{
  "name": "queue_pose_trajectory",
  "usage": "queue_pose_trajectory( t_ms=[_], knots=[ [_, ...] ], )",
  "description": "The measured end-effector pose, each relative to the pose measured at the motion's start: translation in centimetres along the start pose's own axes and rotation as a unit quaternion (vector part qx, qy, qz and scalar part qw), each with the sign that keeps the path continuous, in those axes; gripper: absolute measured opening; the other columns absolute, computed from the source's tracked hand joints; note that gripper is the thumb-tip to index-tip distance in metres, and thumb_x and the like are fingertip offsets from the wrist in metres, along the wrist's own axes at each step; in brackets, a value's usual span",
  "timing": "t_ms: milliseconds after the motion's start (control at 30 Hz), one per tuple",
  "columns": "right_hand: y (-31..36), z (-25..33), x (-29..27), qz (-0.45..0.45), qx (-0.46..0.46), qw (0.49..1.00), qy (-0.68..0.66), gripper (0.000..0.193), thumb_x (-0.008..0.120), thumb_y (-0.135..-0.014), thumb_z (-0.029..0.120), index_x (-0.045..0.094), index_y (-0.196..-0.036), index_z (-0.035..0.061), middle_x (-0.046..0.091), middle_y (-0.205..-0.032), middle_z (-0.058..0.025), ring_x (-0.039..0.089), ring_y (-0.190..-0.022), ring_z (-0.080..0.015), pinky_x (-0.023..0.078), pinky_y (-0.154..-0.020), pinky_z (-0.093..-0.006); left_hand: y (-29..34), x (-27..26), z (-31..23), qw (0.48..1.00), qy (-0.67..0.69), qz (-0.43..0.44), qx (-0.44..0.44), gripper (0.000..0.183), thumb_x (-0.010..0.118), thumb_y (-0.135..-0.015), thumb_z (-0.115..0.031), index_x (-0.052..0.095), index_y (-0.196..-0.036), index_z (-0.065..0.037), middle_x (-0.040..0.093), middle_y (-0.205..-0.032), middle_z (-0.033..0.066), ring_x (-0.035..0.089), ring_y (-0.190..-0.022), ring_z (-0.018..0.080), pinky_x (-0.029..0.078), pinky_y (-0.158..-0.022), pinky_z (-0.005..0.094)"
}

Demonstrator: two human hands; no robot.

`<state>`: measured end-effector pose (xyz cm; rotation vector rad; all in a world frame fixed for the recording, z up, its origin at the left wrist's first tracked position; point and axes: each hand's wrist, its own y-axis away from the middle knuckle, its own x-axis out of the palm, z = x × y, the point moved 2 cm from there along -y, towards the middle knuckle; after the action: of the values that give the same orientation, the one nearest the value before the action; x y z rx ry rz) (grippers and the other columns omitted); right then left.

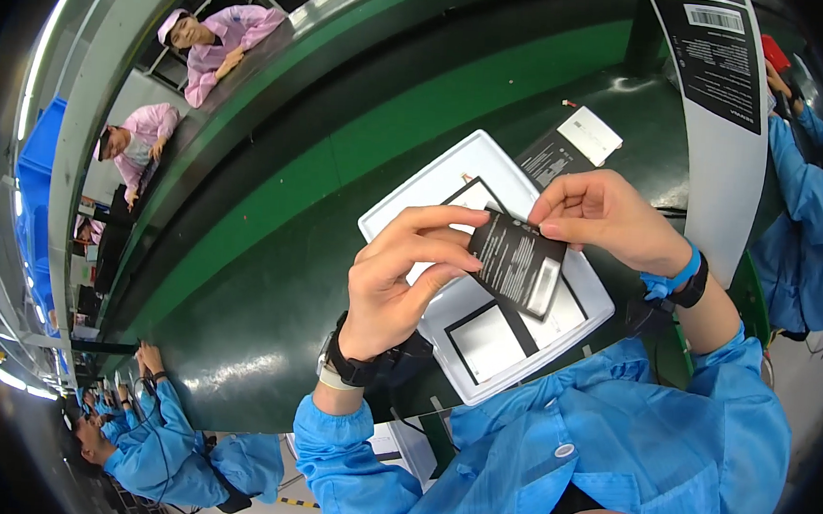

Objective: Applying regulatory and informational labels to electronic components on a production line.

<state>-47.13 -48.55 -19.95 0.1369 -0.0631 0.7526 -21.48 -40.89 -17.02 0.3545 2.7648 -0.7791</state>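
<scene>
A thin flat rectangular piece, which looks like a black-labelled battery (515,263), is held tilted over a white plastic tray (414,210). It carries white print and a pale barcode patch at its lower end. My left hand (396,270) grips its left edge between thumb and fingers. At its upper right corner, my right hand (598,217) pinches with thumb and forefinger. Beneath it in the tray lie white rectangular pieces with black borders (491,342), partly covered by my hands and the held piece. My fingers hide some of the held piece's edges.
Beyond the tray, a white flat piece with a small connector (588,136) lies beside a black printed one (557,162) on the green worktop (268,295). A large white printed sheet (719,163) stands at right. Co-workers in pink (231,43) and blue (169,440) are around.
</scene>
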Motion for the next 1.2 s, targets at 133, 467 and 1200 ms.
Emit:
queue_pose_trajectory(
  t_ms=[133, 467, 1200],
  knots=[
    [-1.1, -1.0, 0.6, 0.009, 0.049, 0.999, -0.017, 0.018, 0.078, -0.094, 0.01, 0.072, -0.107, -0.0017, 0.075, -0.094, -0.0032, 0.067, -0.081, -0.0049, 0.051, -0.068, -0.0178, 0.8, -1.0, 1.5, 0.998, -0.04, 0.044, -0.01, 0.02, 0.074, -0.084, 0.009, 0.077, -0.102, -0.001, 0.071, -0.127, 0.0141, 0.073, -0.097, 0.0235, 0.06, -0.085, 0.0361],
    [1.1, 0.9, -7.2, -0.225, -0.033, 0.933, 0.277, 0.006, 0.074, -0.095, 0.01, 0.07, -0.098, 0.0055, 0.064, -0.085, 0.006, 0.057, -0.073, -0.0005, 0.045, -0.067, -0.0169, 8.3, 0.0, 6.4, 0.87, -0.465, 0.149, -0.064, 0.056, 0.079, -0.089, -0.019, 0.06, -0.136, 0.003, 0.056, -0.147, 0.021, 0.054, -0.136, 0.0412, 0.051, -0.105, 0.041],
    [-8.3, -6.8, 6.2, -0.168, 0.039, 0.977, 0.121, 0.009, 0.075, -0.095, 0.006, 0.072, -0.098, -0.0018, 0.072, -0.077, -0.0038, 0.067, -0.065, -0.0066, 0.053, -0.054, -0.0197, 10.4, -0.8, 6.5, 0.846, -0.523, 0.071, -0.073, 0.043, 0.08, -0.085, -0.02, 0.071, -0.116, 0.008, 0.071, -0.124, 0.0251, 0.065, -0.122, 0.0384, 0.053, -0.104, 0.0455]
  ],
)
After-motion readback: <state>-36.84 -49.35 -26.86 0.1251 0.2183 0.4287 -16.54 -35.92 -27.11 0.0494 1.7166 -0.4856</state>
